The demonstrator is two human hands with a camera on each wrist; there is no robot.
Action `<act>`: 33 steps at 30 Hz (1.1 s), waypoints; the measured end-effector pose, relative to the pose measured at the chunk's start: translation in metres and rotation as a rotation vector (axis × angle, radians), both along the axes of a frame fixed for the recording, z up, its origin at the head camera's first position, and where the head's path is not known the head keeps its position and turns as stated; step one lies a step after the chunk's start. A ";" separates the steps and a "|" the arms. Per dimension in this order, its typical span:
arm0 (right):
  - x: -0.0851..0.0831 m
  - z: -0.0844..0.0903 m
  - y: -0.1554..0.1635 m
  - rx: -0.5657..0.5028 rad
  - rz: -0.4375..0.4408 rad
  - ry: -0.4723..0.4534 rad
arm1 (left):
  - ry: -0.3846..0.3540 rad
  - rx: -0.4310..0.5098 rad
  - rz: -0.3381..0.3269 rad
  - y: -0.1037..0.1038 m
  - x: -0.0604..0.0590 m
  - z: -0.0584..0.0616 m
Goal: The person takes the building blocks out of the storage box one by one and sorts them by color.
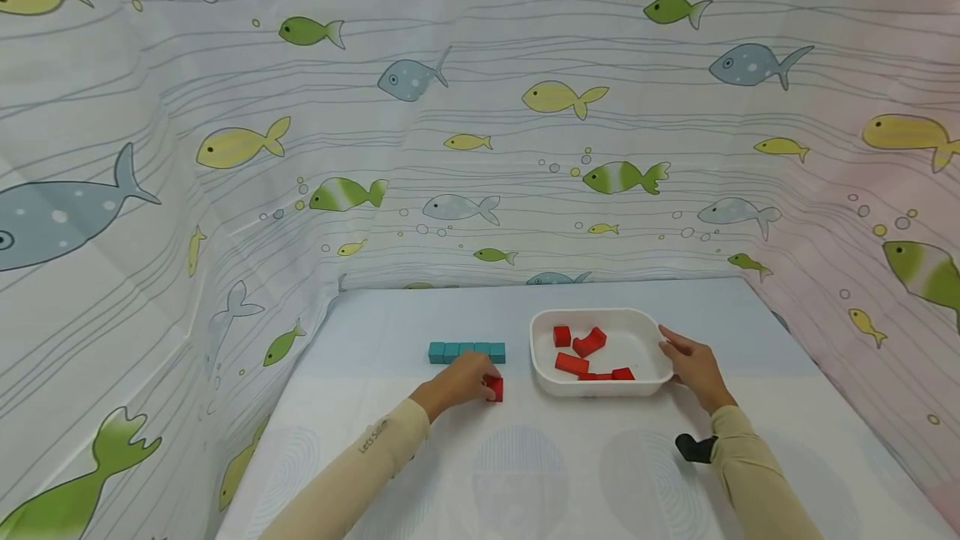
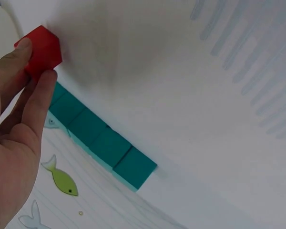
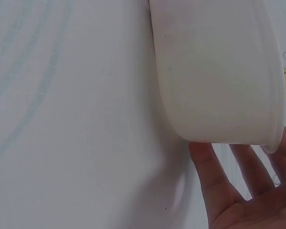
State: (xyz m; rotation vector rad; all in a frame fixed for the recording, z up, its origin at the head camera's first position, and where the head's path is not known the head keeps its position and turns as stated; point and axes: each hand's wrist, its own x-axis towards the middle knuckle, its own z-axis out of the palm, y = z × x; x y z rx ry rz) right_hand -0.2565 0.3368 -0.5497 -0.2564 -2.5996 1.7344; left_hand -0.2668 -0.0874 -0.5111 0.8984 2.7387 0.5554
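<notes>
My left hand pinches a small red block between thumb and fingers, low over the table just in front of a row of teal blocks. In the left wrist view the red block shows angular faces, and the teal row runs past below it. My right hand holds the right end of a white tray. From the right wrist, its fingers reach the tray's outer wall and up under the rim. Several red blocks, one with a curved cut-out, lie inside the tray.
The table has a pale patterned cover. Fish-print curtains rise behind it and along both sides. A small black object shows beside the right sleeve.
</notes>
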 end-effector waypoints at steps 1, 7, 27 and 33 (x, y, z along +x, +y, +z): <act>0.000 0.000 0.001 -0.002 0.000 -0.001 | -0.001 -0.002 0.001 0.001 0.000 0.000; 0.000 0.003 0.003 -0.013 -0.012 -0.024 | -0.009 0.011 -0.012 0.004 -0.001 0.001; -0.002 0.002 0.006 -0.034 -0.014 0.000 | 0.111 0.050 -0.088 0.072 -0.037 0.041; -0.005 -0.002 0.003 -0.037 -0.009 -0.012 | 0.172 0.027 -0.123 0.107 -0.046 0.043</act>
